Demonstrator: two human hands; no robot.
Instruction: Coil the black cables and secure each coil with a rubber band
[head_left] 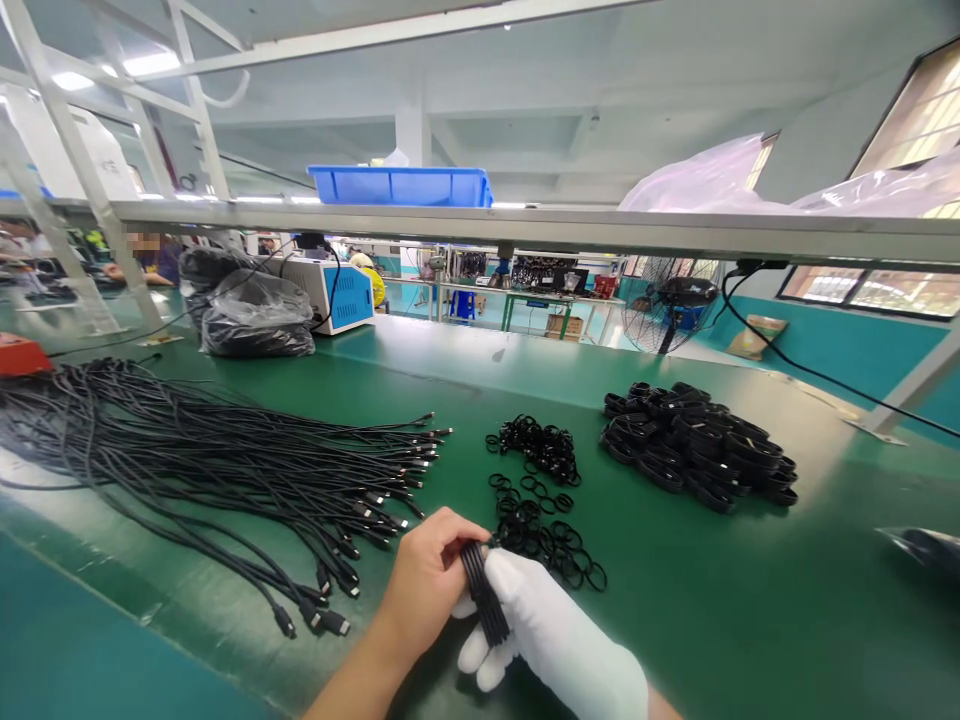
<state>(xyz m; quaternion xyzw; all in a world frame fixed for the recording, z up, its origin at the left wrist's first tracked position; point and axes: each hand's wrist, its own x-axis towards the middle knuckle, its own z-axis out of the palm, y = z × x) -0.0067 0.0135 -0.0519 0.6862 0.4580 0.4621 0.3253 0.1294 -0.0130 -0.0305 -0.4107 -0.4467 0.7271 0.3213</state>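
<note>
A black cable wound into a flat coil (486, 596) is held between my two hands at the lower middle. My left hand (426, 572), bare, is closed on its upper left end with thumb and fingers. On the other side my right hand (544, 615), in a white glove, grips the coil, with gloved fingers curled beneath it. Just beyond the hands lie loose black rubber rings (547, 540), with a denser heap of rings (540, 445) behind. To the left spreads a bundle of straight black cables (247, 455), their metal plugs pointing right.
A pile of coiled black cables (697, 440) sits right on the green table (465, 360). Farther back are a plastic bag (259, 315) and a blue-white machine (349, 297). Overhead runs a shelf (555, 225) carrying a blue bin (401, 187). A clear bag (926, 545) lies far right.
</note>
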